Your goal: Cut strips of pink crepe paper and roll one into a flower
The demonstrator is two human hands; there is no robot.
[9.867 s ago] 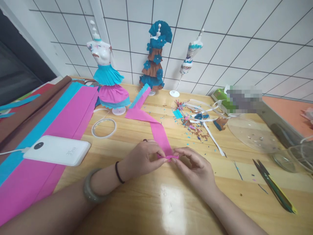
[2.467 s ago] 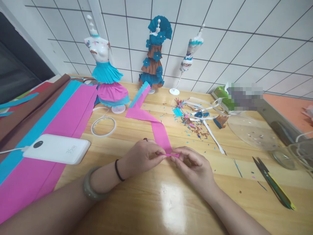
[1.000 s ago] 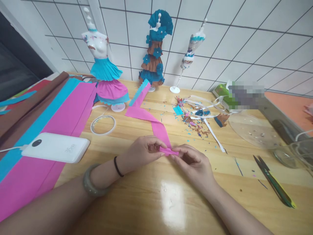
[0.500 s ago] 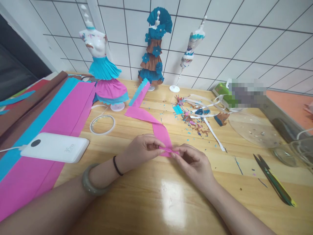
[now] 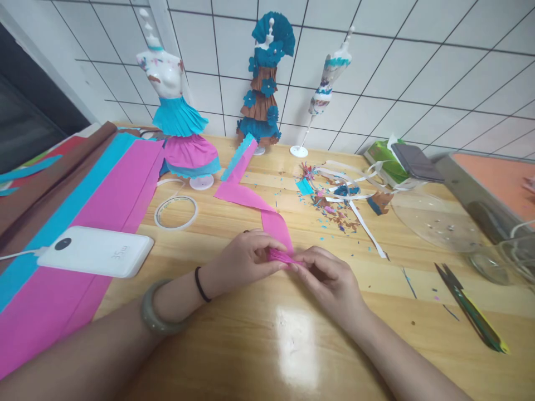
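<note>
One pink strip (image 5: 276,225), end bunchier than before, is pinched by left grip (image 5: 239,257) and right grip (image 5: 333,278).

A craft workspace, this, a miniature dressmaking corner: three small dress forms (image 5: 168,78) line the tiled wall (image 5: 232,55), coloured sheets (image 5: 121,178) and a pink strip (image 5: 276,227) cross the wooden table (image 5: 225,345), snippets (image 5: 330,210) scattered, thread snips (image 5: 474,312) over on the right!

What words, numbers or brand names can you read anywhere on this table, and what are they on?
"35W", faint but apparently so, on the white power bank.
Tape roll, inside of the ring: small printing, too small to read.
I can make out no other words or brand names.
</note>
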